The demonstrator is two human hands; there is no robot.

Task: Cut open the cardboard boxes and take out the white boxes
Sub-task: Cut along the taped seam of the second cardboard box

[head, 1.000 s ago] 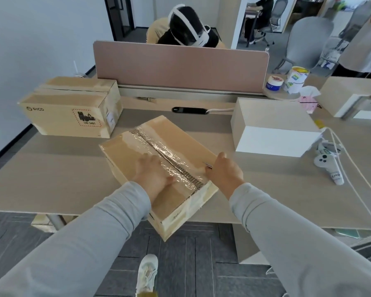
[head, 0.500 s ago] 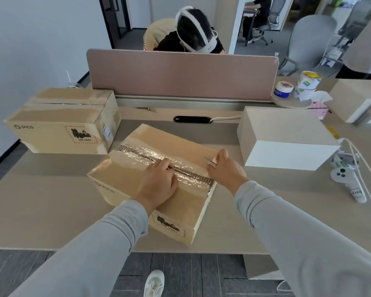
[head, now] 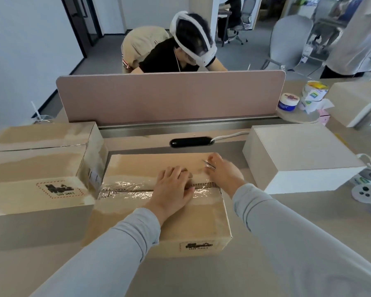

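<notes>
A taped carton (head: pixel 159 211) is set on the desk (head: pixel 287 243) directly ahead. The left hand (head: pixel 171 189) is laid flat and spread on its taped seam (head: pixel 124 189). The right hand (head: pixel 223 172) is closed around a thin blade (head: pixel 209 164) over the far flap. A second carton (head: pixel 41 168) touches it on the left; a white box (head: pixel 298 155) is placed near on the right. A divider (head: pixel 169 95) is seen behind.

Left hand (head: pixel 171 189) flat on taped seam of cardboard box (head: pixel 159 213), fingers curled at the slit. Right hand (head: pixel 223 172) just beside it, gripping a thin metal blade (head: pixel 208 164) (tip blurred) over the far flap. Second cardboard box (head: pixel 41 168) touches the left side; white box (head: pixel 298 155) right of the grip.
</notes>
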